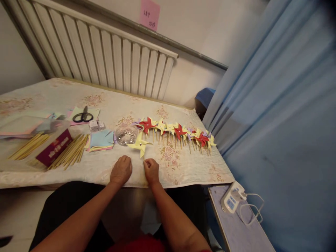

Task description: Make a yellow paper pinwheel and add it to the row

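Observation:
A yellow paper pinwheel [141,144] stands up from my right hand [151,170], whose fingers pinch its thin stick. My left hand [121,169] rests closed on the cloth to the left of it; whether anything lies inside its curled fingers is hidden. Just behind the pinwheel sits a clear round dish [125,135] of small shiny pieces. A row of finished-looking pinwheels in red, yellow and purple, among them a red pinwheel [180,131], lies on the table to the right, sticks toward me. Cut paper squares [102,139] are stacked left of the dish.
Scissors [83,116] lie on coloured paper behind two small white boxes [96,125]. Wooden sticks [70,154] and a purple label [54,147] are at the left. A power strip [233,197] with a cable sits on a low stand at the right, near a blue curtain [275,122].

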A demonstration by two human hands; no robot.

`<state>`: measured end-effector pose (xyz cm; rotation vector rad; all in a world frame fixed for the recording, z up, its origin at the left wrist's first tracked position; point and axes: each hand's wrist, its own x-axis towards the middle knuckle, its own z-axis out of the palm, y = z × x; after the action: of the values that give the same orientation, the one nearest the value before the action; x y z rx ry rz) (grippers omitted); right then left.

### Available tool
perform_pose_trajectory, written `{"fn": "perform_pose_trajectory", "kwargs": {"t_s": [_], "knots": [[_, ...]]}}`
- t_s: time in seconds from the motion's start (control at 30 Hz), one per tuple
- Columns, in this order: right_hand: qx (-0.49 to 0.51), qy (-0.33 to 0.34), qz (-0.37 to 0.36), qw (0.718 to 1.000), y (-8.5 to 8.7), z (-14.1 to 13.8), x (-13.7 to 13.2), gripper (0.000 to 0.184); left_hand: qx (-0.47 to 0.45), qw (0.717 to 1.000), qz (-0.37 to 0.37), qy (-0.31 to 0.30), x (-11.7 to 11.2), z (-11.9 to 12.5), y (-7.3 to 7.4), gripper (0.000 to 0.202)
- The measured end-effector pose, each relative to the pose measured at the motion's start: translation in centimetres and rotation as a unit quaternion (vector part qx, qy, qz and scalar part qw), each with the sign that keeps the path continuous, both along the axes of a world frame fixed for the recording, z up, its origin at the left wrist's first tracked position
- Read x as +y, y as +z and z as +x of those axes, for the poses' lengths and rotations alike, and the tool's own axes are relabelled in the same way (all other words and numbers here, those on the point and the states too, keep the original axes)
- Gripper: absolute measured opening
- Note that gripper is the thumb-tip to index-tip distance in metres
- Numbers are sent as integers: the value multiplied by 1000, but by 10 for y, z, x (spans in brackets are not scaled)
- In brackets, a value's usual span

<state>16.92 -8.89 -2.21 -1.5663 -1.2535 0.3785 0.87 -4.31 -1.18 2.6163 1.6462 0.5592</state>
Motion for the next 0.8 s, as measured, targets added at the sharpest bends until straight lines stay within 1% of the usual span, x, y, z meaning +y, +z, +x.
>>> {"fn": "perform_pose_trajectory", "kwargs": {"t_s": [0.23, 0.37, 0.6, 0.8], "knots": [[-20, 8, 1, 1000, -2, 0, 1, 12, 9, 1000, 7, 0, 6, 0, -3, 22], [-29, 2, -12, 1000, -3, -1, 3, 13, 28, 999, 14, 8, 8, 3, 1, 25], [-46, 6, -17, 999, -7, -1, 6, 11, 65, 997, -13, 27, 13, 9, 10, 31], [-48, 6, -26, 999, -7, -1, 7, 10, 78, 996, -5, 30, 13, 8, 10, 33]]}}
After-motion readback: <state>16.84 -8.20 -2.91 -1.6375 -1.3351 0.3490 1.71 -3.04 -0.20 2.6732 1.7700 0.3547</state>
